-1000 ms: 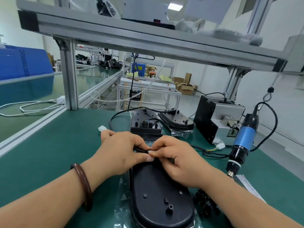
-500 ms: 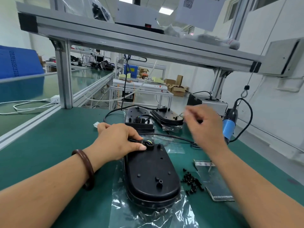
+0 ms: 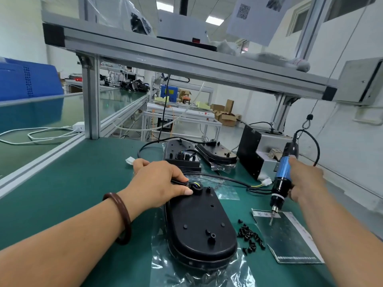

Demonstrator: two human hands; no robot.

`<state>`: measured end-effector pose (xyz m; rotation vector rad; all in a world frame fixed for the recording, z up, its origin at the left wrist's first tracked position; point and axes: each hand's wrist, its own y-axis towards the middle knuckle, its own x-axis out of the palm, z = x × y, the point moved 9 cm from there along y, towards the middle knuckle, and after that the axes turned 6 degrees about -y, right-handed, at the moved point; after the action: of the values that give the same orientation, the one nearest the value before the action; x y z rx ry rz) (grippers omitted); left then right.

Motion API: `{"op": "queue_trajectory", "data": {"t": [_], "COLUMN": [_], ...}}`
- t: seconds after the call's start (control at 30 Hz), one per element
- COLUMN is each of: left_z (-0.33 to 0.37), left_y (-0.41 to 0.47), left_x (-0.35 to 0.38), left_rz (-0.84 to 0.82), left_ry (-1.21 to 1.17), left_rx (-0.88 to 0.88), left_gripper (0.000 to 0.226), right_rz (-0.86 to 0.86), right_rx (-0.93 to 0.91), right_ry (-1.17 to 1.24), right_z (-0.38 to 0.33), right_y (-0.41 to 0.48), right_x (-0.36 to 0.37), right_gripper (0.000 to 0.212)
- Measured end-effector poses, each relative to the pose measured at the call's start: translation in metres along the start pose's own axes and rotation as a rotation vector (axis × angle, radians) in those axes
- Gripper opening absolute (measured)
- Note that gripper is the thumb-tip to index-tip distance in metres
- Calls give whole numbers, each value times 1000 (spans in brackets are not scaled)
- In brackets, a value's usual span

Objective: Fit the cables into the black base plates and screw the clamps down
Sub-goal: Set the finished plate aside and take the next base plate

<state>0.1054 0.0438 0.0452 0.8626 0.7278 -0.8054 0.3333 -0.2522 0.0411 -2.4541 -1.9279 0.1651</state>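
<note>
A black oval base plate [image 3: 199,226] lies on a clear plastic bag on the green mat in front of me. My left hand [image 3: 159,183] rests on its far end and pinches the black cable [image 3: 223,179] at the round clamp [image 3: 196,188]. My right hand [image 3: 304,181] grips the blue electric screwdriver [image 3: 283,175], which hangs on a cord; its bit points down over a dark sheet [image 3: 288,239]. A pile of small black screws [image 3: 250,238] lies right of the plate.
Two more black base plates [image 3: 215,152] with cables sit further back. A grey box with a black panel [image 3: 250,154] stands behind the screwdriver. An aluminium frame post [image 3: 91,98] rises at the left, with a shelf beam overhead. White connectors [image 3: 266,181] lie on the mat.
My right hand left the cable, reached right and took hold of the hanging screwdriver, bringing it down over the dark sheet. My left hand stayed on the clamp end.
</note>
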Motion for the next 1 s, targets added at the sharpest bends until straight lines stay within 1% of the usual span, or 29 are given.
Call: {"op": "queue_trajectory", "data": {"t": [0.07,0.13,0.2,0.27,0.3,0.37,0.43,0.47,0.57,0.67,0.73,0.8,0.87,0.93,1.0], "left_z": [-2,-2,0,0,-1,-1,-2,-2,-1,-2,-1,-1,0,0,0], "left_y": [0,0,1,1,1,1,1,1,0,-2,-2,-3,-3,-3,-3], "left_x": [0,0,-1,-2,-1,1,3,3,4,3,3,3,2,2,2], "left_rz": [4,12,33,59,67,72,74,76,78,76,71,74,80,88,85], "left_ry": [-14,-4,1,-7,-13,-26,-35,-36,-50,-71,-77,-81,-88,-114,-111], "left_rx": [-6,13,30,37,45,63,71,72,65,57,61,70,79,72,77], "left_gripper": [25,25,26,32,35,37,37,38,37,36,36,36,35,34,34], "right_rz": [-124,-201,-220,-171,-133,-84,-117,-155,-327,-600,-785,-908,-935,-912,-897], "right_rx": [82,129,98,30,-11,-68,-105,-126,-207,-304,-342,-367,-421,-500,-541], "right_ry": [-8,-43,-44,-59,-68,-36,60,130,376,621,683,674,642,609,592], "right_z": [6,14,20,20,18,10,-7,-20,-62,-99,-111,-110,-105,-101,-99], "right_y": [0,2,7,8,8,7,-1,-8,-42,-92,-129,-161,-180,-191,-195], "right_x": [15,28,39,41,38,31,26,25,31,55,78,103,121,131,136], "right_gripper": [39,40,53,67,70,63,44,38,35,27,25,32,36,33,30]}}
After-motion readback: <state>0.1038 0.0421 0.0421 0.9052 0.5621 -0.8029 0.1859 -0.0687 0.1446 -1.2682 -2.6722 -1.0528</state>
